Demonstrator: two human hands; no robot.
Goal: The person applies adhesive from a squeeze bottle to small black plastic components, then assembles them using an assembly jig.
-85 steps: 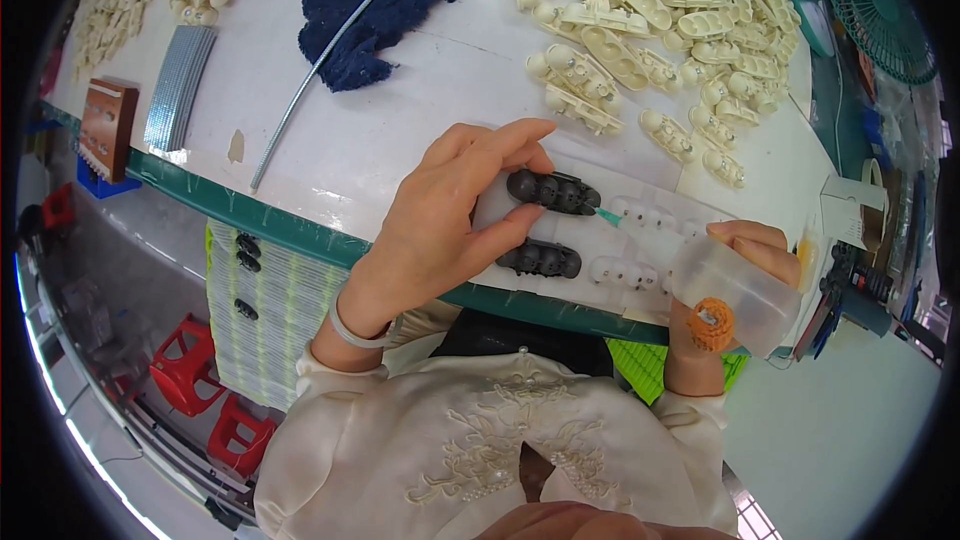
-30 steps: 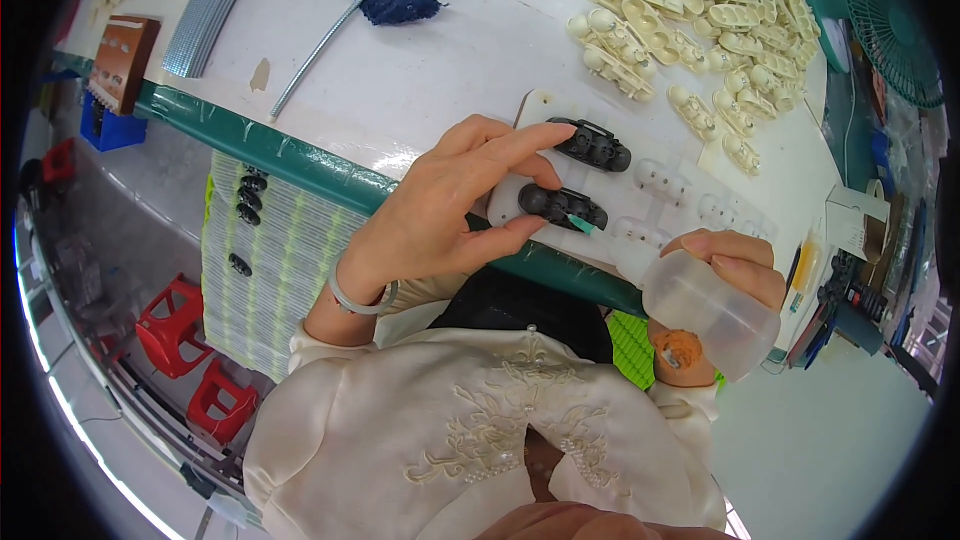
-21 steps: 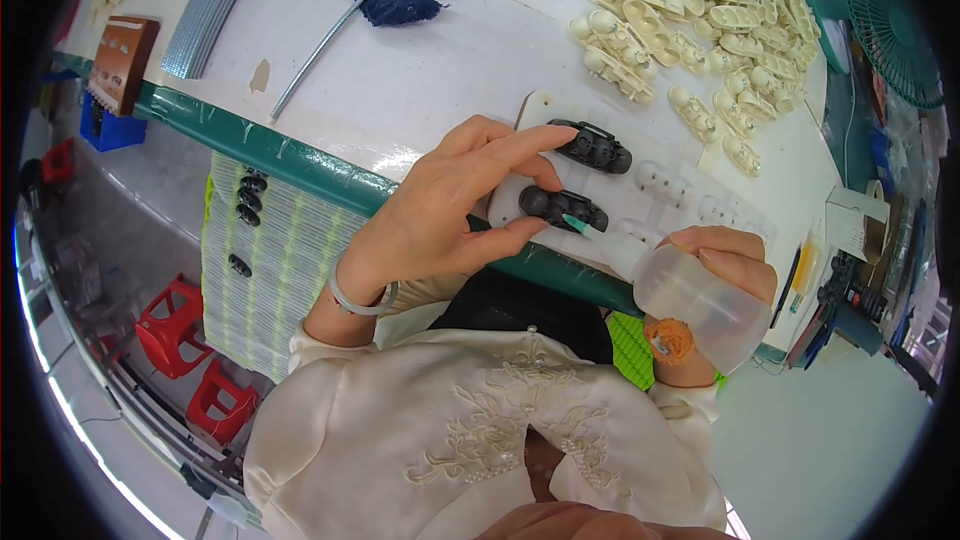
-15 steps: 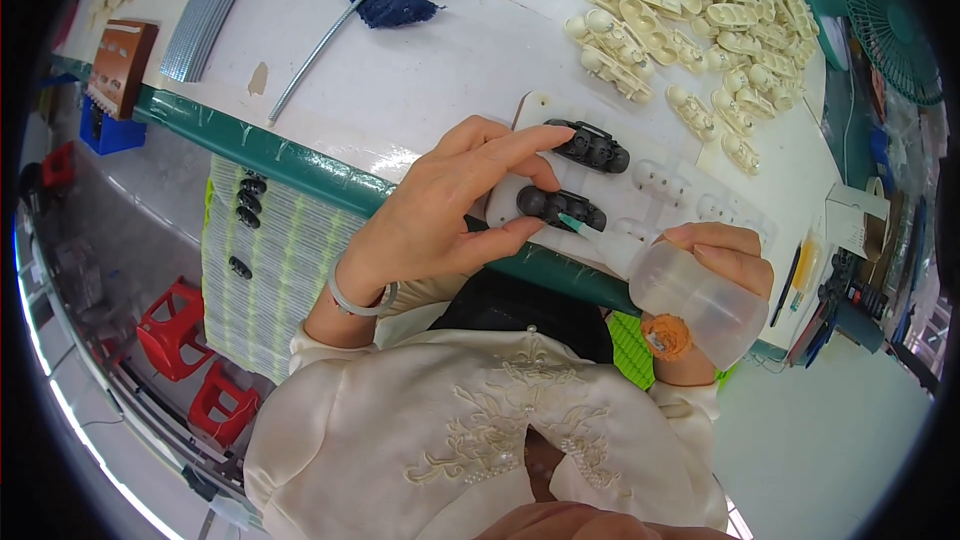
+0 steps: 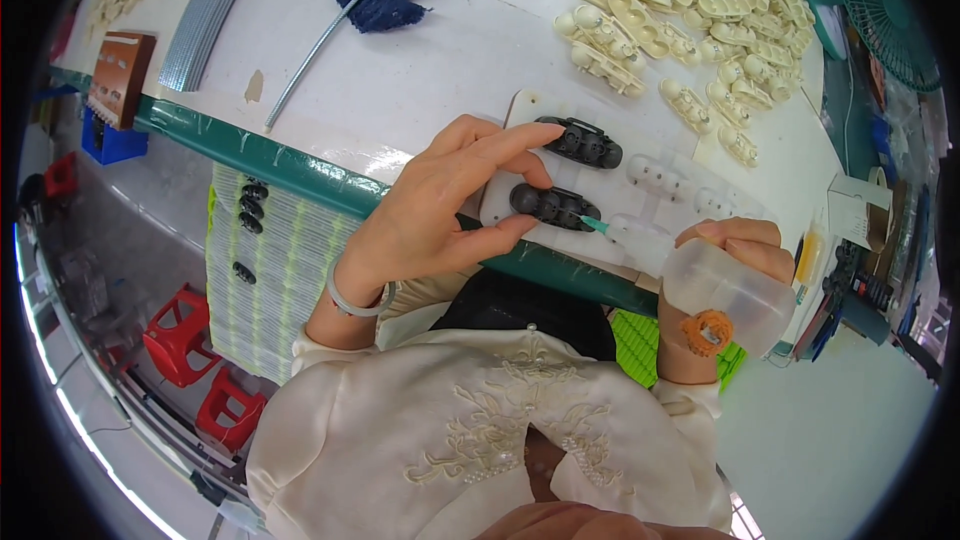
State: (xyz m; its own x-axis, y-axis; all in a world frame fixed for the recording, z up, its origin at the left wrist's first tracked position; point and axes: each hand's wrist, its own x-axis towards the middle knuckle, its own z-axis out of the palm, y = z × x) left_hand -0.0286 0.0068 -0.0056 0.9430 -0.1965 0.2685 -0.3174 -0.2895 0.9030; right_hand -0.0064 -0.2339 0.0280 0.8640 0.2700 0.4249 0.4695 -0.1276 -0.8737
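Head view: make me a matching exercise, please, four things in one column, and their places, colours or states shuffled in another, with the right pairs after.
Column one
1. Squeeze bottle
2. Cloth
3. Nearer black part
4. Stools

Column two
A. On a white board, between the left hand's thumb and middle finger
B. Red, below the table's green edge, at the picture's lower left
C. Translucent, held in the right hand
D. Dark blue, with a silvery rod lying across it

Right pairs: 1-C, 2-D, 3-A, 4-B.
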